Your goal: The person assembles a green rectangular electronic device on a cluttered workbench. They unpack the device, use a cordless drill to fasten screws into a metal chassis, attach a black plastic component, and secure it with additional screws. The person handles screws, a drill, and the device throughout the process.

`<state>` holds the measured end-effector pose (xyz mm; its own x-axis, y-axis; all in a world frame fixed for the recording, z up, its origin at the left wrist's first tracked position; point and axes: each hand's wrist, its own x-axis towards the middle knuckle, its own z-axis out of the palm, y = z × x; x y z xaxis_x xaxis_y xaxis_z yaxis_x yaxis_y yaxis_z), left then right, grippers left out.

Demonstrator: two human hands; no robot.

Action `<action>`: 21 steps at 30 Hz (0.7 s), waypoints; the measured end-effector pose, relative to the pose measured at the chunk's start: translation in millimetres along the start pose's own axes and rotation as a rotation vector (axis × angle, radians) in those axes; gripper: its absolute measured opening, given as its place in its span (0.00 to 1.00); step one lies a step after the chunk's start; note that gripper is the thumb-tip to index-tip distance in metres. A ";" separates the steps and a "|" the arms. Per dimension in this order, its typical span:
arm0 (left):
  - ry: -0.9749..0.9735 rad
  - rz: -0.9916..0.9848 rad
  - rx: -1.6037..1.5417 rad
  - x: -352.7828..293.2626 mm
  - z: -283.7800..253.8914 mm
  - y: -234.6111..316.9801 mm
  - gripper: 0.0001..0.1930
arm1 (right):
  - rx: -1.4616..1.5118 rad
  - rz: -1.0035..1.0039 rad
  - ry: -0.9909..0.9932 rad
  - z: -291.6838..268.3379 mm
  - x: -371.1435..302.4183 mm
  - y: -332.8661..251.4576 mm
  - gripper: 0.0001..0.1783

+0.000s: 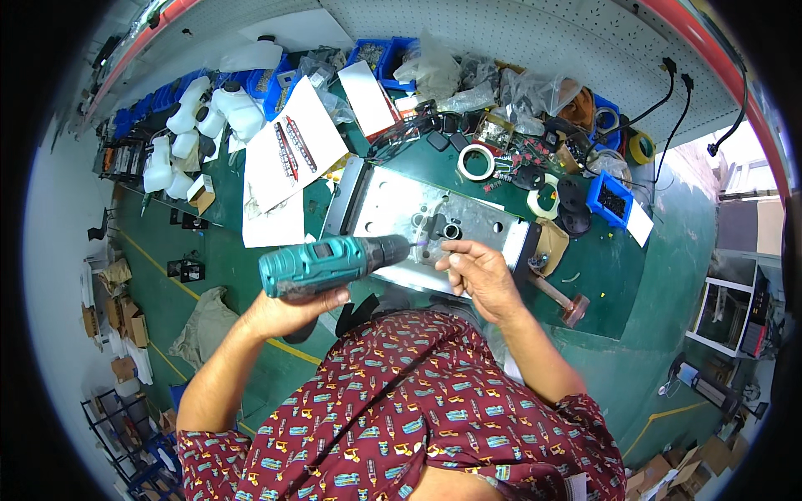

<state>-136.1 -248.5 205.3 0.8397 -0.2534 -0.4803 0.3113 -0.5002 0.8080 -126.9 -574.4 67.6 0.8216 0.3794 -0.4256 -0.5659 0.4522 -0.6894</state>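
My left hand (pixel 294 314) is wrapped round the handle of a teal and black cordless drill (pixel 324 260). The drill lies level, its chuck toward the right, with a thin bit (pixel 418 244) at its front. Close to the bit's tip is my right hand (pixel 484 281), thumb and fingers pinched together; whatever they hold is too small to make out. Beneath both hands sits a silvery metal case (pixel 388 196) with dark ends and several holes. A black ring-shaped part (pixel 452 231) is on its face, just beyond my right fingers.
A mallet (pixel 575 309) lies right of the case on the green bench. Beyond the case are a white tape roll (pixel 462 163), plastic bags (pixel 434 71) and loose cables. Printed sheets (pixel 271 184) and white plastic bottles (pixel 238 113) are at left, a blue bin (pixel 608 200) at right.
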 end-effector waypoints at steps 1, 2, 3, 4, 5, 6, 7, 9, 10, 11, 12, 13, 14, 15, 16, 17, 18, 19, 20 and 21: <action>0.012 -0.029 -0.022 -3.8 3.7 -4.5 0.16 | 0.013 0.020 0.026 4.3 2.1 6.9 0.17; -0.004 -0.045 -0.030 -6.2 5.2 -9.4 0.16 | 0.025 0.041 0.051 7.1 5.0 13.7 0.17; -0.019 -0.062 -0.039 -7.5 6.2 -14.2 0.17 | 0.037 0.062 0.077 10.6 7.7 18.6 0.17; -0.002 -0.043 -0.031 -8.1 8.7 -17.9 0.19 | 0.054 0.075 0.105 16.2 10.0 20.6 0.17; 0.008 -0.049 -0.043 -9.5 9.2 -22.1 0.19 | 0.071 0.082 0.110 20.3 12.3 22.3 0.17; 0.019 -0.055 -0.054 -11.1 9.3 -26.1 0.19 | 0.088 0.089 0.116 23.7 14.6 24.2 0.16; 0.029 -0.058 -0.068 -11.3 9.2 -29.8 0.19 | 0.101 0.095 0.122 25.4 16.6 25.0 0.16; 0.037 -0.082 -0.098 -10.3 8.0 -34.9 0.20 | 0.126 0.115 0.153 24.9 19.0 27.8 0.14; 0.042 -0.094 -0.113 -10.3 7.2 -37.7 0.20 | 0.133 0.123 0.181 24.6 20.8 29.6 0.14; 0.058 -0.103 -0.131 -9.9 7.7 -43.0 0.21 | 0.140 0.131 0.210 24.9 22.2 31.1 0.14; 0.073 -0.111 -0.149 -8.5 9.4 -50.6 0.21 | 0.091 0.090 0.236 26.5 23.4 33.5 0.14; 0.088 -0.122 -0.168 -7.5 11.1 -56.7 0.22 | 0.042 0.050 0.262 30.8 24.1 35.5 0.14; 0.100 -0.126 -0.184 -6.3 12.8 -59.8 0.23 | -0.006 0.010 0.287 34.9 24.9 36.6 0.13; 0.098 -0.129 -0.193 -5.6 13.1 -61.9 0.23 | 0.001 0.033 0.294 38.2 25.9 36.1 0.13; 0.095 -0.130 -0.201 -4.5 13.0 -63.5 0.23 | 0.008 0.054 0.300 42.8 27.4 32.7 0.13; 0.092 -0.131 -0.208 -3.7 13.2 -64.5 0.23 | 0.016 0.075 0.306 45.3 29.2 30.0 0.12; 0.093 -0.117 -0.212 -3.8 13.9 -63.2 0.22 | 0.073 0.118 0.271 43.8 31.9 29.2 0.13; 0.094 -0.102 -0.212 -4.7 13.5 -60.0 0.22 | 0.133 0.159 0.236 40.3 35.3 30.1 0.13; 0.095 -0.086 -0.211 -5.2 12.9 -58.6 0.21 | 0.192 0.199 0.201 36.4 37.8 30.8 0.13; 0.094 -0.056 -0.217 -5.3 12.9 -60.4 0.21 | 0.251 0.230 0.139 31.9 39.4 31.2 0.14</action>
<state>-165.1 -227.7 154.6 0.8533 -0.1468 -0.5003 0.4378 -0.3192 0.8405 -114.4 -519.6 48.0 0.6624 0.3887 -0.6405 -0.7224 0.5580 -0.4084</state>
